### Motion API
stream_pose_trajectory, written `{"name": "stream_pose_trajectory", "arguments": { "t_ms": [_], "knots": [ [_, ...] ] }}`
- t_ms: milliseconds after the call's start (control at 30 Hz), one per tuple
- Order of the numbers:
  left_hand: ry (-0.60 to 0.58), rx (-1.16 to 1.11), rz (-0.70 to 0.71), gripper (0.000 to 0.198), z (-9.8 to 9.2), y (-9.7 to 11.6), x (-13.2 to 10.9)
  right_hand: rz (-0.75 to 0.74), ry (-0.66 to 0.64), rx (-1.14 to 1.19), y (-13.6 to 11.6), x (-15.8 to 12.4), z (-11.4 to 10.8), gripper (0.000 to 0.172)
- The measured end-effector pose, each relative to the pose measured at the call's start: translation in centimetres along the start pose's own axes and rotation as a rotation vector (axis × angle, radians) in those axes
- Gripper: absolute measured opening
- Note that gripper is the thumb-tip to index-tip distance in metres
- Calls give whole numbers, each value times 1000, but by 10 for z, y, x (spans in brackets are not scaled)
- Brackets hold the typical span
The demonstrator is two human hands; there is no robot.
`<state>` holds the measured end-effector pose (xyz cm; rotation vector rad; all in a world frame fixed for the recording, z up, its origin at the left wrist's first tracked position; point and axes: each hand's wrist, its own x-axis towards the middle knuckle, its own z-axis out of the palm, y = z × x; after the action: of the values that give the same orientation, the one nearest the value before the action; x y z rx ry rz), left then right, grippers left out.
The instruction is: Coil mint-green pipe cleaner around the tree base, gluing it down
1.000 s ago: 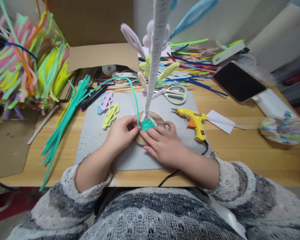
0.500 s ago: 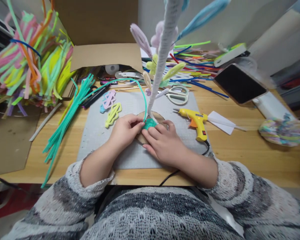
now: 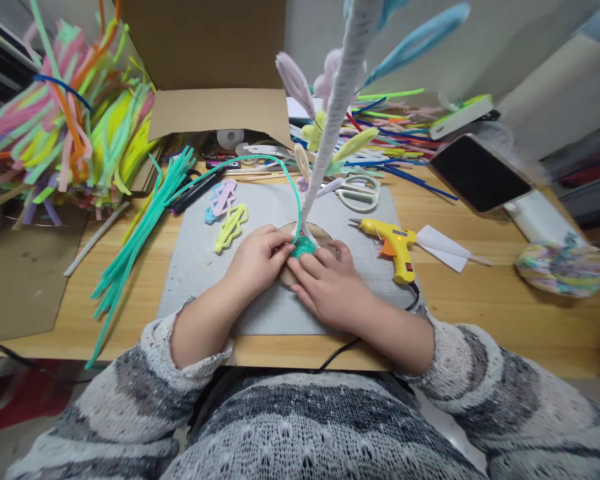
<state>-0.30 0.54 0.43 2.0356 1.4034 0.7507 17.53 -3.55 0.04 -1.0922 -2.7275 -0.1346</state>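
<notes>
Our left hand (image 3: pixel 260 261) pinched the teal pipe cleaner (image 3: pixel 285 172) where it met the teal coil (image 3: pixel 305 247) on the cardboard disc (image 3: pixel 326 235). Our right hand (image 3: pixel 330 288), fingers flat, pressed the coil from just beside it.

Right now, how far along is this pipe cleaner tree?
Done: white trunk stands on the cardboard disc, leaf loops attached. In hand: left hand pinches the teal pipe cleaner, right hand presses its coil. Left: leaf shapes lie loose on the mat.
</notes>
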Motion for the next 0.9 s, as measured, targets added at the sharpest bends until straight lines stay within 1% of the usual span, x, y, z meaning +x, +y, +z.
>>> {"name": "stream_pose_trajectory", "arguments": {
  "t_ms": [67, 133, 200, 233, 300, 400, 500, 667, 800, 900],
  "knots": [
    [28, 18, -18, 17, -4, 0, -2, -19, -13, 36, 3, -2, -4, 42],
    [93, 51, -72, 18, -9, 0, -4, -35, -21, 88, 7, -4, -9, 41],
    [128, 107, -85, 15, -14, 2, -8, -45, 2, 153, 12, -6, -14, 39],
    [128, 136, -60, 14, -17, 3, -10, -52, 24, 193, 15, -8, -16, 37],
    [113, 200, 37, 16, -20, 6, -16, -59, 87, 270, 21, -11, -19, 34],
    [51, 317, 191, 19, -20, 10, -27, -33, 167, 311, 28, -14, -22, 30],
    [-4, 413, 280, 24, -15, 13, -40, -5, 181, 293, 31, -15, -24, 28],
    [-8, 491, 368, 30, -5, 15, -54, 12, 141, 288, 30, -15, -26, 28],
    [13, 574, 386, 32, 0, 18, -57, 49, 110, 256, 25, -17, -24, 27],
    [30, 594, 380, 33, 2, 22, -58, 67, 83, 251, 21, -18, -23, 28]
  ]
}}
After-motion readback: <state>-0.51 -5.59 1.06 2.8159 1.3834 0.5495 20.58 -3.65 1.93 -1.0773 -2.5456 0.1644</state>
